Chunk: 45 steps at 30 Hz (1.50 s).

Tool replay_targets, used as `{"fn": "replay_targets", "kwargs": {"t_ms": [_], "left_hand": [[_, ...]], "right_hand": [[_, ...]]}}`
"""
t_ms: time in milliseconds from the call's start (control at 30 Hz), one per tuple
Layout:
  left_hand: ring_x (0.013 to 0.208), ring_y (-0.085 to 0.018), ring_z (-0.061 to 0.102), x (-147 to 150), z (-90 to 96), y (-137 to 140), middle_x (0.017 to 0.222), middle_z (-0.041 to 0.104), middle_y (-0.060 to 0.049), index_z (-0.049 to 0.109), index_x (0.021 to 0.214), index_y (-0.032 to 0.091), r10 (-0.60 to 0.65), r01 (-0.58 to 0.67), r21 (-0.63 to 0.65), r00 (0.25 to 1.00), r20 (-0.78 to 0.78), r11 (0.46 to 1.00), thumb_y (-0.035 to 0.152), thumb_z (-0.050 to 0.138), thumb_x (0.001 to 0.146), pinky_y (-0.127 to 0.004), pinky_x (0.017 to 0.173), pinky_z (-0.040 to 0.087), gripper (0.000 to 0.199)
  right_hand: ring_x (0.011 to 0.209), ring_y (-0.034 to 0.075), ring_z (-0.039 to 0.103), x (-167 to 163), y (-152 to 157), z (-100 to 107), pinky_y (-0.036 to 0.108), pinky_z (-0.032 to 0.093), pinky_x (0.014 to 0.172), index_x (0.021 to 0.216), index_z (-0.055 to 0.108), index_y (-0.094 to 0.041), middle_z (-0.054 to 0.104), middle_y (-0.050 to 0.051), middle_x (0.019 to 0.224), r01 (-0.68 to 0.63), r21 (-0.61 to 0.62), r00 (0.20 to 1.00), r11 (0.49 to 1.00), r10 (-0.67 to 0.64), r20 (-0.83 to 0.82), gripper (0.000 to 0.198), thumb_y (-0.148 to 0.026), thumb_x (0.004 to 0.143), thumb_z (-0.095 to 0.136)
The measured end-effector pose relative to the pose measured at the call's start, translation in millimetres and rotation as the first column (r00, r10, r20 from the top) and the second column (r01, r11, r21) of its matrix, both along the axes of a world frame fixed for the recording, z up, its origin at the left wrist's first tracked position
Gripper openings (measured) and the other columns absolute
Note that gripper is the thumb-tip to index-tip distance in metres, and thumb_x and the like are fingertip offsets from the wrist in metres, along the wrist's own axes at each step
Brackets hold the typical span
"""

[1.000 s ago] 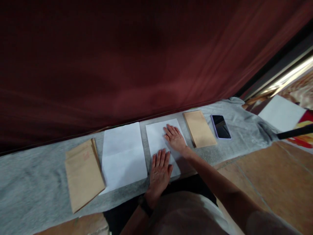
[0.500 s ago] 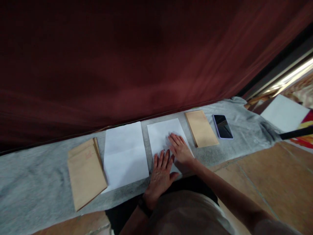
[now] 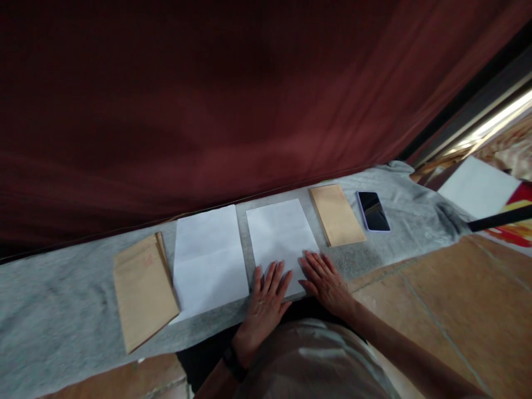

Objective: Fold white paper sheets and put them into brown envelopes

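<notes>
A white sheet of paper (image 3: pixel 280 227) lies flat on the grey cloth in front of me. My left hand (image 3: pixel 268 293) rests on its near left corner, fingers stretched out, a dark band on the wrist. On the near right corner my right hand (image 3: pixel 326 280) lies flat with fingers extended. To the left is a stack of white paper (image 3: pixel 210 260) with a faint crease across it. Beside that, brown paper envelopes (image 3: pixel 145 291) sit at an angle, partly touching the paper. Another small pile of brown envelopes (image 3: pixel 337 216) lies right of the sheet.
A phone (image 3: pixel 374 211) in a pale purple case lies at the right on the grey cloth (image 3: pixel 58 310). Behind rises a dark red fabric surface (image 3: pixel 233 100). A white board-like sheet (image 3: pixel 477 188) and a black bar (image 3: pixel 501 218) are at far right, above the tiled floor (image 3: pixel 457 299).
My right hand has slid from the middle of the sheet toward me and to the right, onto its near right corner. My left hand has shifted slightly toward me. The view moved a little.
</notes>
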<state>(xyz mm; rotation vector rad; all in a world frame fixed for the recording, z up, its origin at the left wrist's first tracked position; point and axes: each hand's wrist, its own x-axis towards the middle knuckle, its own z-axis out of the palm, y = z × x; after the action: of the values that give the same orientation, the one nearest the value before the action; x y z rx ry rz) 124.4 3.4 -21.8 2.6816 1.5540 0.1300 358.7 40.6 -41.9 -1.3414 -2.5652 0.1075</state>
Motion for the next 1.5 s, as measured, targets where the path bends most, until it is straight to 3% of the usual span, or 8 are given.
{"fn": "replay_targets", "kwargs": {"t_ms": [200,433,667,767,1000,1133,1267,1500], "left_hand": [[0.156,-0.033,0.022,8,-2.5,-4,0.169,0.027,-0.011,0.035,0.158,0.025,0.048,-0.048,0.015,0.999,-0.008,0.999,0.054,0.050,0.100,-0.066,0.124,0.020,0.067],[0.154,-0.029,0.031,10,-12.0,0,0.163,0.037,-0.016,0.031,0.159,0.013,0.098,-0.100,0.037,0.993,0.066,0.994,0.051,0.041,0.104,-0.053,0.125,0.029,0.068],[0.155,-0.029,0.026,50,-23.1,64,0.165,0.032,-0.018,0.033,0.158,0.009,0.191,-0.196,0.025,0.972,0.134,0.980,0.052,0.037,0.104,-0.052,0.125,0.028,0.068],[0.155,-0.031,0.026,39,-24.9,82,0.165,0.032,-0.021,0.035,0.156,0.006,0.259,-0.265,0.035,0.957,0.129,0.964,0.050,0.037,0.105,-0.052,0.124,0.030,0.068],[0.155,-0.034,0.026,6,-29.7,94,0.162,0.033,-0.027,0.035,0.155,-0.001,0.411,-0.423,0.062,0.900,0.147,0.904,0.044,0.034,0.106,-0.054,0.123,0.030,0.066],[0.156,-0.032,0.022,30,-28.1,117,0.166,0.030,-0.018,0.034,0.158,0.010,0.346,-0.357,0.046,0.924,0.164,0.933,0.041,0.033,0.106,-0.057,0.125,0.024,0.061],[0.156,-0.030,0.023,51,-28.2,153,0.166,0.031,-0.017,0.034,0.158,0.010,0.299,-0.303,0.000,0.939,0.172,0.953,0.045,0.034,0.105,-0.055,0.127,0.021,0.063],[0.156,-0.030,0.025,20,-28.6,191,0.165,0.032,-0.018,0.035,0.156,0.006,0.355,-0.363,0.019,0.920,0.169,0.932,0.045,0.032,0.106,-0.050,0.127,0.021,0.064]], "right_hand": [[0.151,0.028,0.034,-18,-19,3,0.055,0.028,0.124,0.159,0.032,-0.014,0.040,0.016,0.161,-0.088,-0.004,0.995,0.996,0.087,-0.038,0.065,-0.042,0.103,0.050],[0.153,0.029,0.031,-2,-17,-3,0.053,0.030,0.123,0.159,0.032,-0.014,0.034,0.017,0.164,-0.076,0.004,0.997,0.997,0.076,-0.011,0.065,-0.037,0.103,0.052],[0.151,0.029,0.033,-4,-18,-3,0.054,0.031,0.124,0.160,0.029,-0.011,0.039,0.017,0.162,-0.071,0.008,0.997,0.997,0.071,-0.022,0.068,-0.037,0.102,0.052],[0.151,0.029,0.034,-3,-17,-3,0.053,0.031,0.124,0.162,0.023,-0.012,0.038,0.016,0.162,-0.074,0.011,0.997,0.997,0.074,-0.022,0.072,-0.039,0.102,0.051],[0.152,0.028,0.033,-3,-18,-5,0.052,0.029,0.125,0.163,0.021,-0.014,0.034,0.015,0.164,-0.052,0.007,0.998,0.999,0.052,-0.026,0.071,-0.039,0.103,0.049],[0.152,0.027,0.033,-3,-18,-5,0.052,0.029,0.125,0.164,0.019,-0.014,0.035,0.014,0.164,-0.051,0.014,0.998,0.999,0.052,-0.035,0.072,-0.038,0.103,0.049],[0.152,0.027,0.033,-3,-18,-4,0.052,0.029,0.125,0.163,0.019,-0.013,0.033,0.014,0.165,-0.052,0.025,0.999,0.998,0.052,-0.010,0.072,-0.039,0.103,0.049],[0.151,0.027,0.035,-4,-18,-3,0.051,0.031,0.124,0.164,0.018,-0.014,0.035,0.014,0.164,-0.045,0.023,0.999,0.999,0.045,-0.019,0.075,-0.039,0.102,0.051]]}}
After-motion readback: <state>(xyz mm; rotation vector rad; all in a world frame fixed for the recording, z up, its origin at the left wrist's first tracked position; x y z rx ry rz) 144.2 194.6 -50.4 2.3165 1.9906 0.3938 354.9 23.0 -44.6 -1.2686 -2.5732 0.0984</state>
